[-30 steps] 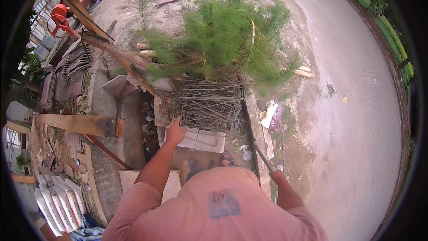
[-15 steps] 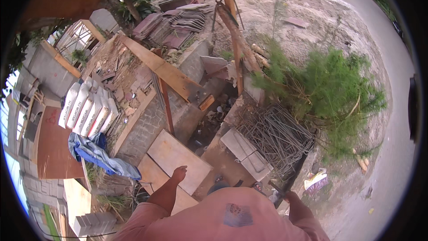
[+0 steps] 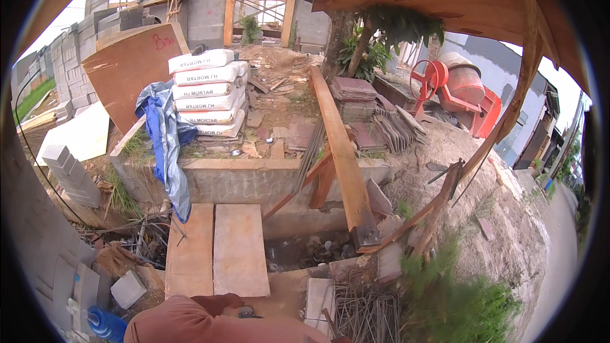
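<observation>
My pink-shirted torso (image 3: 210, 327) fills the bottom edge, and a bent limb beside it hides what lies under it. My left hand does not show. At the lower edge, only a sliver of my right hand (image 3: 342, 340) is visible, closed round a dark, stick-like tool (image 3: 330, 322) whose kind I cannot make out. The tool points up in front of a pale slab (image 3: 319, 302) and a pile of bent steel rods (image 3: 367, 311). Ahead of me, two plywood boards (image 3: 240, 251) (image 3: 190, 248) lie side by side across a ditch. A sandalled foot (image 3: 246, 312) is near them.
Stacked mortar bags (image 3: 206, 95) and a blue tarp (image 3: 166, 146) sit on the raised ground beyond a low wall (image 3: 254, 181). A long plank (image 3: 343, 159) slopes down to the debris-filled ditch (image 3: 305, 251). An orange mixer (image 3: 460, 92), leafy branches (image 3: 454, 286) and grey blocks (image 3: 71, 174) stand around.
My view has swung left and upward, so the mixer and bags show more fully. My left hand, raised with a pointing finger before, has left the view; my right hand is mostly out of it.
</observation>
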